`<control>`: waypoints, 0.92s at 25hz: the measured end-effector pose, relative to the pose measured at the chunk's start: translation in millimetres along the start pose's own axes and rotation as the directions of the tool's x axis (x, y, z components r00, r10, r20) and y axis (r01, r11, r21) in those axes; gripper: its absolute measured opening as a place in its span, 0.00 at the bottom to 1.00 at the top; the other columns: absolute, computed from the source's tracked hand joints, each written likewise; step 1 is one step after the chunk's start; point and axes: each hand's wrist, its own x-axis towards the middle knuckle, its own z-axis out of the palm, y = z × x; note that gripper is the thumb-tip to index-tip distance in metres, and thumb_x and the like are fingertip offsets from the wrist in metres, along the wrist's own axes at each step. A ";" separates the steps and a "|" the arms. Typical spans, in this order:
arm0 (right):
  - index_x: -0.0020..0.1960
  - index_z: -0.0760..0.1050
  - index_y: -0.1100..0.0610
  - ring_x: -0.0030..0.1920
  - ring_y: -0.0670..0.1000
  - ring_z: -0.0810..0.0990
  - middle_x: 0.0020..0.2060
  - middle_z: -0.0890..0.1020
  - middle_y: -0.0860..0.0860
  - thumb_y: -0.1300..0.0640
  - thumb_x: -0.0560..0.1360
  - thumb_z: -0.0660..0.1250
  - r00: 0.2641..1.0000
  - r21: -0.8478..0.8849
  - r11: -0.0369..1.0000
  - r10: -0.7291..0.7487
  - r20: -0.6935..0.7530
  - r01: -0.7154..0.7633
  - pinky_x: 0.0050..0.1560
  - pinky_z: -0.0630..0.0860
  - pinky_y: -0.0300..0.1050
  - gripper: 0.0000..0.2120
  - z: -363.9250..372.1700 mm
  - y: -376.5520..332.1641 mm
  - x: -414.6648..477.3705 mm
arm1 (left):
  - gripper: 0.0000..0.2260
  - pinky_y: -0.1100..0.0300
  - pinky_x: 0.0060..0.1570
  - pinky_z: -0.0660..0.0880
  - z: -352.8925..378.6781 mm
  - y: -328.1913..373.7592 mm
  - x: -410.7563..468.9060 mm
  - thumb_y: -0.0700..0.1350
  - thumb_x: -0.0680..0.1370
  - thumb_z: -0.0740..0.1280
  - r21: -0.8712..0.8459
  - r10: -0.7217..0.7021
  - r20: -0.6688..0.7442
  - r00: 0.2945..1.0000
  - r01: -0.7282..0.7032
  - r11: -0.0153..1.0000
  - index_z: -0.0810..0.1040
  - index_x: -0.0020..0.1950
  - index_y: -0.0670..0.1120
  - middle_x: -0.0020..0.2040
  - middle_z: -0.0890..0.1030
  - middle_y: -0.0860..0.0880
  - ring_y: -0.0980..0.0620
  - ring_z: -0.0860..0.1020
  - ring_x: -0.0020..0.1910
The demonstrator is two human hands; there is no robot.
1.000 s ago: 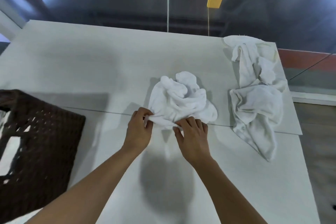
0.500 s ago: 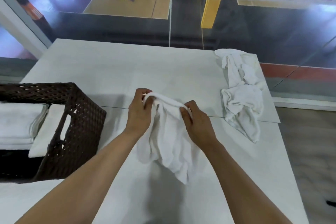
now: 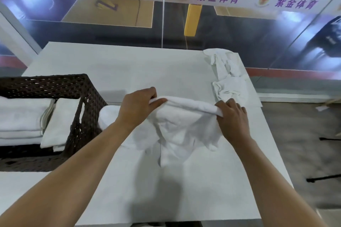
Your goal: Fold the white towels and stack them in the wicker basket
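The towel (image 3: 184, 129) we were working on was plain white and soft, its top edge pulled into a fairly straight line while the rest hung down in loose wrinkles, the lower folds sagging onto the pale surface (image 3: 129, 68) near the middle. A heap of crumpled towels (image 3: 228, 79), equally white, lay at the far right corner of that surface, just beyond the held one. On the left stood the dark brown wicker basket (image 3: 83, 97), its open weave showing light through the wall. Inside it we saw folded towels (image 3: 20, 116) stacked flat, with another folded piece leaning against the right-hand wall. Our hands were well apart, one at each end of the towel's top edge. The left hand (image 3: 137, 106) pinched the left end between thumb and curled fingers, close to the basket's near corner. The right hand (image 3: 233, 118) gripped the right end, knuckles up, just in front of the crumpled heap. Both forearms reached forward over the surface.
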 end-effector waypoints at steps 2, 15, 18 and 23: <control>0.51 0.79 0.54 0.39 0.59 0.73 0.42 0.73 0.54 0.69 0.69 0.69 0.999 -0.004 1.000 -0.009 -0.053 0.009 0.42 0.69 0.51 0.14 -4.6 3.3 -17.8 | 0.18 0.55 0.32 0.70 5.0 2.3 -16.9 0.63 0.79 0.64 -0.009 0.045 0.013 0.999 -0.045 0.999 0.68 0.40 0.50 0.32 0.74 0.52 0.51 0.73 0.31; 0.71 0.70 0.43 0.66 0.54 0.73 0.66 0.73 0.46 0.46 0.75 0.66 0.593 -0.055 0.992 0.114 0.797 -0.117 0.65 0.68 0.51 0.24 60.6 14.5 -163.4 | 0.12 0.54 0.51 0.74 121.2 -17.1 -177.3 0.60 0.81 0.60 0.049 -0.119 0.694 0.710 0.118 0.992 0.74 0.56 0.53 0.54 0.74 0.55 0.51 0.74 0.53; 0.61 0.76 0.48 0.58 0.53 0.80 0.58 0.80 0.48 0.51 0.77 0.63 0.674 0.049 0.960 0.157 0.722 -0.276 0.57 0.73 0.47 0.14 62.7 24.2 -136.3 | 0.11 0.51 0.52 0.74 128.7 -11.4 -157.7 0.55 0.82 0.61 0.036 -0.184 0.588 0.788 0.202 0.979 0.74 0.58 0.50 0.55 0.76 0.51 0.46 0.75 0.55; 0.61 0.77 0.54 0.50 0.59 0.81 0.50 0.80 0.55 0.59 0.75 0.66 0.870 0.162 0.967 0.096 0.483 -0.197 0.48 0.77 0.51 0.14 85.2 35.5 -84.1 | 0.24 0.47 0.62 0.72 152.4 -11.8 -123.0 0.55 0.78 0.67 0.048 -0.556 0.535 0.636 0.634 0.772 0.69 0.71 0.48 0.63 0.77 0.48 0.42 0.75 0.64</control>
